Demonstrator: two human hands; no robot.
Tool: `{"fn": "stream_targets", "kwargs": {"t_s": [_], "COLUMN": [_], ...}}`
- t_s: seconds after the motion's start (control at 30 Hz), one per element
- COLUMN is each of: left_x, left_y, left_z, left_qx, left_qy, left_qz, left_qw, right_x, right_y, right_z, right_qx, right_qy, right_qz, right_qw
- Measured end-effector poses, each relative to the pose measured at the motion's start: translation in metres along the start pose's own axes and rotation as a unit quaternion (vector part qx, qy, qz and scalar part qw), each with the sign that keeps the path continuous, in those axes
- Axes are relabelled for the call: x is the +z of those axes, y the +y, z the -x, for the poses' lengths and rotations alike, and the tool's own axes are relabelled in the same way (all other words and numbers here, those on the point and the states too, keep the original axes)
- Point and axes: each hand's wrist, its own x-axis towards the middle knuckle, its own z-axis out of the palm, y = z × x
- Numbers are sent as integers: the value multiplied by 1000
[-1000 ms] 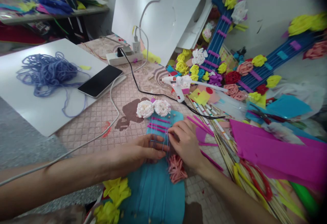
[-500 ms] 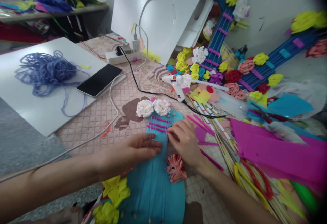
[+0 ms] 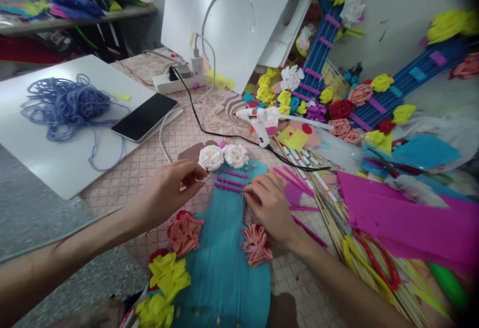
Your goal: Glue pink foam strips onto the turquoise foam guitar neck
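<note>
A turquoise paper guitar (image 3: 224, 238) lies in front of me, with thin blue strings (image 3: 219, 263) running along it. Several magenta strips (image 3: 229, 183) cross its neck under white paper flowers (image 3: 223, 157). At the neck's right edge, my right hand (image 3: 268, 202) is closed in a pinch where the outermost string meets the strips. My left hand (image 3: 175, 186) hovers to the left of the neck, fingers loosely curled, thumb apart, with nothing visible in it. Coral flowers (image 3: 185, 234) sit on both sides of the body, and yellow flowers (image 3: 168, 275) at its lower left.
A white glue gun (image 3: 258, 123) stands beyond the neck, its black cable trailing right. Left are a phone (image 3: 145, 117) and tangled blue yarn (image 3: 67, 103) on a white board. Sticks, scissors (image 3: 377, 258) and magenta paper (image 3: 404, 218) lie right. Decorated blue guitars (image 3: 318, 64) lean behind.
My left hand has lifted off the guitar neck and moved up and left, its fingers curling. The left coral flower is now uncovered. My right hand stays at the neck's edge.
</note>
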Motion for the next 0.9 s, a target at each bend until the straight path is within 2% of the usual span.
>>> {"fn": "stream_targets", "kwargs": {"t_s": [0.07, 0.17, 0.23, 0.37, 0.6, 0.83, 0.9], "left_x": [5, 12, 17, 23, 25, 25, 23], "left_y": [-2, -3, -4, -5, -7, -5, -3], "left_z": [-4, -8, -8, -10, -13, -10, -9], "left_qx": [3, -13, -33, -67, -68, -39, -16], "left_qy": [-27, -93, -113, -101, -93, -100, -86], "left_qz": [-30, -2, 19, 22, 23, 76, 72], "left_qw": [999, 996, 993, 992, 993, 991, 994], "right_x": [0, 0, 0, -1, -1, -1, -1], "right_y": [0, -1, 0, -1, -1, 0, 0], "right_z": [0, 0, -1, -1, -1, 0, 0], "right_qx": [2, 2, 1, 0, 2, 2, 1], "right_qy": [-1, -2, -1, 0, 2, 4, 2], "right_qz": [1, 5, 5, 4, -1, -2, -2], "right_qw": [1000, 1000, 1000, 1000, 1000, 1000, 1000]}}
